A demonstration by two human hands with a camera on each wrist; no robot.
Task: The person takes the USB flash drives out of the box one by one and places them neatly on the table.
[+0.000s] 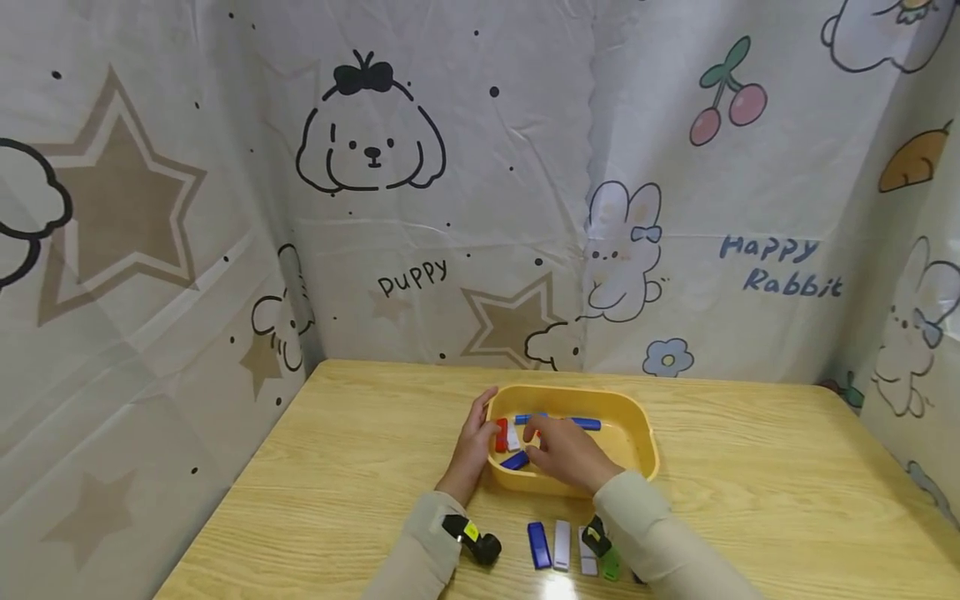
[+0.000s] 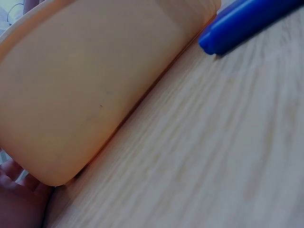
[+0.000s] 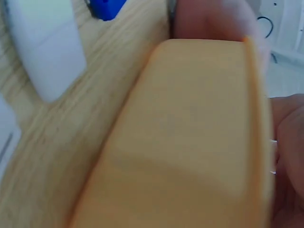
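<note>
A yellow plastic basin (image 1: 641, 454) stands on the table, and my left hand (image 1: 470, 446) holds its left end, thumb over the rim and fingers outside. My right hand (image 1: 570, 450) reaches inside with bent fingers. A bit of red shows by its fingertips; whether they pinch anything is hidden. Near the left thumb are a red stick-shaped piece (image 1: 501, 435) and a white piece (image 1: 513, 437). A dark blue piece (image 1: 515, 461) lies by the front wall, and blue pieces (image 1: 587, 424) lie toward the back. The right wrist view shows the basin's outer wall (image 3: 180, 133) beside the fingers.
Before the basin, a blue piece (image 1: 538, 546), a white piece (image 1: 562, 545), another white piece (image 1: 588, 560) and a green piece (image 1: 611, 567) lie in a row, partly under the right wrist camera. A patterned curtain (image 1: 450, 208) hangs behind the wooden table (image 1: 750, 467).
</note>
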